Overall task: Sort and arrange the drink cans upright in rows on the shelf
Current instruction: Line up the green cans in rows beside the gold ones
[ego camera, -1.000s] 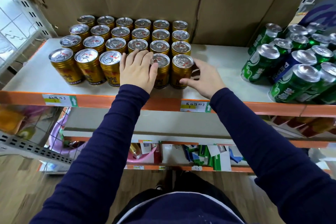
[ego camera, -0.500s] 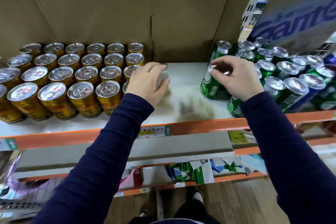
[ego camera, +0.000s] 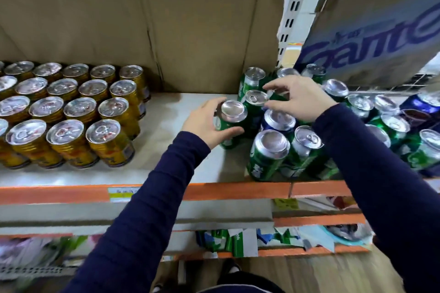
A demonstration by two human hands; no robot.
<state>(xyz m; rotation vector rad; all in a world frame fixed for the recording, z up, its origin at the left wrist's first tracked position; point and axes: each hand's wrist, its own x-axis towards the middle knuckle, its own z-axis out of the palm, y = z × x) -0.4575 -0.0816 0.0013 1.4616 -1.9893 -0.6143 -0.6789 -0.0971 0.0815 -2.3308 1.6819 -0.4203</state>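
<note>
Gold cans [ego camera: 71, 112] stand upright in neat rows on the left of the shelf [ego camera: 166, 126]. To the right sits a loose cluster of green cans [ego camera: 269, 157] with a few blue ones [ego camera: 278, 123] mixed in. My left hand [ego camera: 204, 123] is wrapped around a green can [ego camera: 229, 126] at the cluster's left edge. My right hand [ego camera: 297, 100] hovers just above the neighbouring green can [ego camera: 254, 102], fingertips spread over its rim, holding nothing.
A cardboard sheet [ego camera: 166, 19] backs the shelf. A tilted carton with blue lettering [ego camera: 371, 31] hangs over the right cans. The orange shelf edge [ego camera: 238, 190] runs in front, with a lower shelf of packets [ego camera: 238, 240] beneath. Bare shelf lies between the gold and green groups.
My view has swung right. My left hand left the gold cans and took hold of a green can; my right hand stays over the green cluster with fingers spread.
</note>
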